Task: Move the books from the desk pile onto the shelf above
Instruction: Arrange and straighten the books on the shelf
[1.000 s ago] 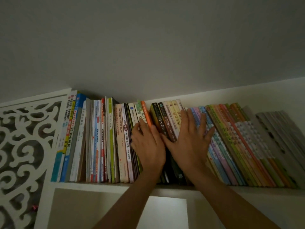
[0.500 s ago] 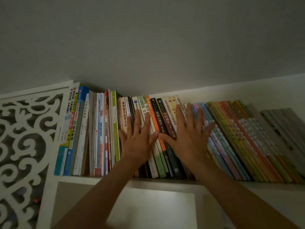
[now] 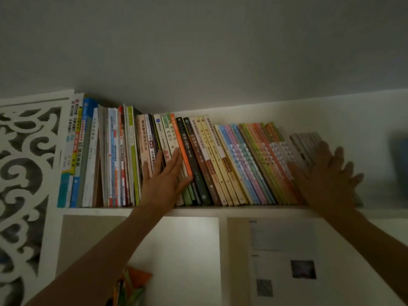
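Note:
A long row of books [image 3: 220, 164] stands on the white shelf [image 3: 220, 209] above, spines facing me, those on the right leaning left. My left hand [image 3: 164, 182] lies flat with straight fingers against the spines near the orange and green books in the middle. My right hand [image 3: 326, 180], blurred and with fingers spread, is at the right end of the row over the grey books [image 3: 305, 143]. Neither hand holds a book.
A white carved fretwork panel [image 3: 24, 173] closes the shelf's left end. Below the shelf are white cupboard panels, one with a paper sheet [image 3: 284, 257] stuck on it. Something orange and green [image 3: 132, 283] shows at the bottom. A blurred dark blue thing [image 3: 399, 162] sits at far right.
My right hand has left the middle books and swung to the right end of the row. My left hand stays pressed on the middle spines. The camera has tilted down slightly.

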Available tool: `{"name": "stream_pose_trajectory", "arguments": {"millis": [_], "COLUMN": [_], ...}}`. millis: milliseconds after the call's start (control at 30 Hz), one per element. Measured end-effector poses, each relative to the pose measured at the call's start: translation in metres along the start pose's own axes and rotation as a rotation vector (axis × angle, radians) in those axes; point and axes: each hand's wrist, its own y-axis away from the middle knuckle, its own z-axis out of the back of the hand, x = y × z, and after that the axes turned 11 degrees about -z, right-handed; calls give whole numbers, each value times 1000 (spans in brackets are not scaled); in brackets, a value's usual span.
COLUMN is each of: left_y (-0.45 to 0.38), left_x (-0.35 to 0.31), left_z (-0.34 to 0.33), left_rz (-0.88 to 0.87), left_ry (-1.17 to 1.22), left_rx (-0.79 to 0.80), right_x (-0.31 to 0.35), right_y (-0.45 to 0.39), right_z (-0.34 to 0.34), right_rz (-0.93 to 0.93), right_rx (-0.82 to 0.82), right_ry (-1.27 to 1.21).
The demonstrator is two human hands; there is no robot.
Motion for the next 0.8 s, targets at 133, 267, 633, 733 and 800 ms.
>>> {"name": "stream_pose_trajectory", "arguments": {"millis": [133, 267, 633, 733, 800], "left_y": [16, 16, -92, -115, -117], "left_x": [-14, -9, 28, 34, 35], "left_z": [-8, 0, 45, 48, 43], "left_rz": [11, -22, 54, 96, 83], "left_ry": [-24, -25, 342, 270, 204], "left_rx": [-31, 33, -366, -311, -365], "right_x": [1, 2, 5, 2, 4], "right_y": [2, 5, 0, -1, -1], "right_z": [-4, -6, -7, -7, -9], "right_rz": [12, 60, 25, 34, 30], "right_rx": [6, -76, -10, -7, 13], "right_ry": [-59, -34, 23, 57, 69]}}
